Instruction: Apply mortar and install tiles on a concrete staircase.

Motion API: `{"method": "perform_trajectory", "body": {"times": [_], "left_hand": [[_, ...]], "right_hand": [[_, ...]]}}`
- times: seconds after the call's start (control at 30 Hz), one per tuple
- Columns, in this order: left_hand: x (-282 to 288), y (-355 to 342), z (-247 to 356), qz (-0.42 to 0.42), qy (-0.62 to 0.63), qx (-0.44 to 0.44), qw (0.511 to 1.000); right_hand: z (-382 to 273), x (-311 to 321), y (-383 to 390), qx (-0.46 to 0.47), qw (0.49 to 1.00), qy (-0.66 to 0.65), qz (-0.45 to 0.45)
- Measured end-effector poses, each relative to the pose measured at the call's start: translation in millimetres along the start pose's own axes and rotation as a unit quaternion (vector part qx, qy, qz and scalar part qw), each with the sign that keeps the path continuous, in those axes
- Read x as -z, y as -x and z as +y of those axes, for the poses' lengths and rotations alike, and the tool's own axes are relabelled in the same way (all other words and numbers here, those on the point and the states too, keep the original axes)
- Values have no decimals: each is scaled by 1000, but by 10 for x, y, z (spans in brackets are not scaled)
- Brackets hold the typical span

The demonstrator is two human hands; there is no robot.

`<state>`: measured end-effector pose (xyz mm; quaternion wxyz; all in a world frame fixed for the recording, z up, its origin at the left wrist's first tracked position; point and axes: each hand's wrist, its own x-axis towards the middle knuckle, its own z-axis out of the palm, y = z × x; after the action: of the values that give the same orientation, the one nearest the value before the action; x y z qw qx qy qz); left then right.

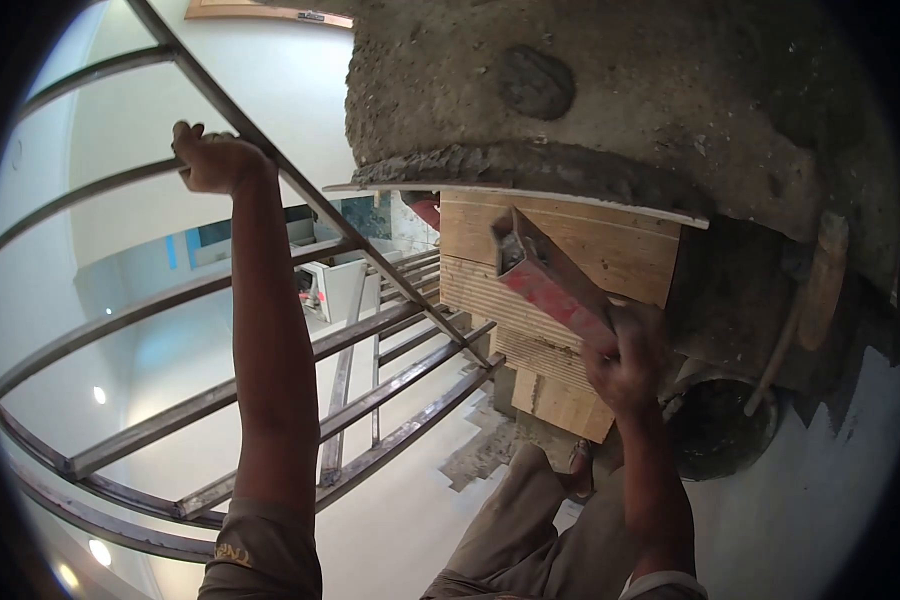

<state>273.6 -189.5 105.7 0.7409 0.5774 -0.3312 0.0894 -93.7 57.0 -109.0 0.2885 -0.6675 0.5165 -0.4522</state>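
Note:
My left hand (220,162) is raised at the upper left, its fingers wrapped round a crossbar of a metal railing (208,84). In my right hand (632,355), right of centre, is a hollow rectangular metal tube (558,292) with worn red marks on its side. The tube points up and to the left, its open end toward me, above wooden steps (570,232). Beyond its tip runs a thin pale slab edge (530,190) with a ridge of wet mortar (580,168) behind it.
A rough concrete surface (660,90) with a dark mortar lump (536,82) lies at the top. At the right stands a black bucket (735,465) with a stick (772,365) leaning in it, near a wooden-looking piece (826,270). The railing's bars fill the left side.

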Motion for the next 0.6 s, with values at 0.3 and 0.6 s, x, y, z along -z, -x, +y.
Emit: {"method": "perform_trajectory", "body": {"times": [0.3,0.6], "left_hand": [[-2,-13,-7,6,7,4,1000],[42,-49,-66,2,29,-12,999]], "right_hand": [[453,1030,612,-273,943,170,-87],[767,1018,489,-270,960,72,8]]}}
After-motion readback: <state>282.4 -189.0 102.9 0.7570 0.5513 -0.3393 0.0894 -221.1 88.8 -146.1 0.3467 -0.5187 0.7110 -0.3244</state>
